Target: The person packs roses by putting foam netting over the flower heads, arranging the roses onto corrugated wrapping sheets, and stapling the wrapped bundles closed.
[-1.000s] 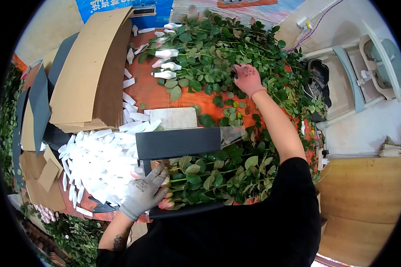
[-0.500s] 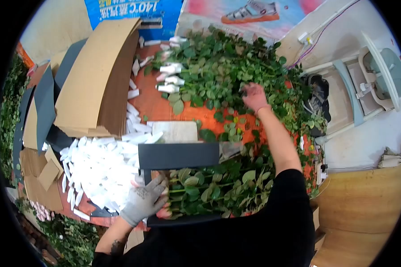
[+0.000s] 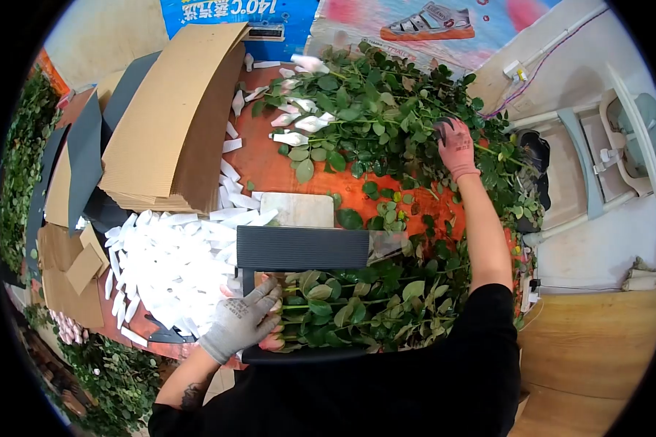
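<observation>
Clearly nearer, right hand [image 3: 456,148] sits among white-sleeved roses [image 3: 393,109], sleeves toward its nine o'clock, long axis nine-to-three; I can't tell its grip. Left hand [image 3: 239,326], uncurled, against pink roses [image 3: 361,313] at three.

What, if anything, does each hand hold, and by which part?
The right hand is among the far roses' leafy stems, the left hand at the near rose heads; whether either holds any cannot be told.

Flower-packing workshop, by the looks: white-capped roses [image 3: 312,123] left of the right hand [image 3: 457,149], loose white sleeves [image 3: 169,266] heaped beside the left hand [image 3: 240,324], cardboard stack [image 3: 169,120] beyond it.
</observation>
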The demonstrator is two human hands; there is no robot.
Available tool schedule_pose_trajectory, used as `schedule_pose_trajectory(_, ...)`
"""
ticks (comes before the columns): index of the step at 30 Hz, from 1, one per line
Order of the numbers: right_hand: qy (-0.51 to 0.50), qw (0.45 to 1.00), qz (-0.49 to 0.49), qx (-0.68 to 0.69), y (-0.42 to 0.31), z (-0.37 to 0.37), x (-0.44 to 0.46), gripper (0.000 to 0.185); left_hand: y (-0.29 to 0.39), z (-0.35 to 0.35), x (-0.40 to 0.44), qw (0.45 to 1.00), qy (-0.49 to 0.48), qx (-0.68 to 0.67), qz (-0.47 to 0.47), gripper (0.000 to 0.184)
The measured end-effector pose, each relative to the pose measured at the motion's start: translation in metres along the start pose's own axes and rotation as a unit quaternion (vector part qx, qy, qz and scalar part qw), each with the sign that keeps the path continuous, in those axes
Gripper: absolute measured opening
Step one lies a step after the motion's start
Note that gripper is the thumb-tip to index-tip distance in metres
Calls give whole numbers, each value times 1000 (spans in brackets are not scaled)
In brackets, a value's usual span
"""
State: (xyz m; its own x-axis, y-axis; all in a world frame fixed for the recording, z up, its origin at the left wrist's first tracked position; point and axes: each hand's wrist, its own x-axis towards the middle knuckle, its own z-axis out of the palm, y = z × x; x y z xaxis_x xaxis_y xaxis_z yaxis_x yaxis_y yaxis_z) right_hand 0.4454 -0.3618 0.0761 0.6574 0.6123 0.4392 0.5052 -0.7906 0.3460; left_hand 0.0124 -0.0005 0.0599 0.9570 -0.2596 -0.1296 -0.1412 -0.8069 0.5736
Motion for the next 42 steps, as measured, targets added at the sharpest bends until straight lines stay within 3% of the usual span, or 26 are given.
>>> schedule_pose_trajectory(4, -74, 989, -103, -82, 0, -46, 13, 31, -2, -2, 2, 1000, -7, 25, 11, 50)
schedule_pose_trajectory(6, 79, 995, 60, -1, 22, -35, 19, 30, 0, -3, 1, 999, -16, 26, 10, 52)
schedule_pose_trajectory(10, -20, 995, 91, 40, -1, -47, 2, 31, -1, -2, 1, 1000, -20, 15, -5, 51)
schedule_pose_trajectory(11, 12, 995, 92, 47, 1, -43, 0, 34, -1, 0, 1, 1000, -11, 7, -4, 51)
schedule_pose_trajectory(16, 22, 997, 75, -19, -7, -59, -16, 42, 0, 0, -3, 998, 9, 64, 20, 50)
schedule_pose_trajectory(18, 23, 995, 50, 77, -11, -74, -26, 49, 0, 1, -3, 996, 16, 78, 47, 51)
schedule_pose_trajectory(20, 106, 989, 1, 100, -34, -109, -40, 45, 5, 2, -4, 1000, 14, 27, -1, 53)
schedule_pose_trajectory(23, 125, 982, -6, 139, -50, -141, -67, 47, 13, 1, -3, 999, 1, 33, -8, 58)
schedule_pose_trajectory(24, 118, 982, -2, 144, -54, -153, -72, 47, 15, -1, -5, 999, -4, 36, -30, 58)
schedule_pose_trajectory(25, 99, 983, -20, 152, -57, -170, -79, 46, 13, 2, -5, 986, 30, 162, 18, 60)
schedule_pose_trajectory(26, 74, 983, -36, 163, -62, -186, -90, 46, 13, 3, -5, 983, 32, 178, 19, 61)
schedule_pose_trajectory(30, 62, 980, -35, 186, -52, -214, -105, 43, 16, -1, -2, 995, -22, 98, -6, 60)
schedule_pose_trajectory(31, 75, 978, -42, 189, -50, -221, -106, 41, 13, 3, -2, 995, -16, 101, 4, 67)
schedule_pose_trajectory(34, 91, 985, -19, 147, -41, -220, -113, 39, 13, 6, -6, 992, 12, 114, 46, 74)
schedule_pose_trajectory(38, 73, 981, -17, 178, -44, -221, -112, 39, 22, -1, -6, 994, -53, 91, -3, 80)
schedule_pose_trajectory(42, 79, 983, -53, 157, -68, -212, -130, 41, 17, 4, -8, 993, -21, 106, 36, 75)
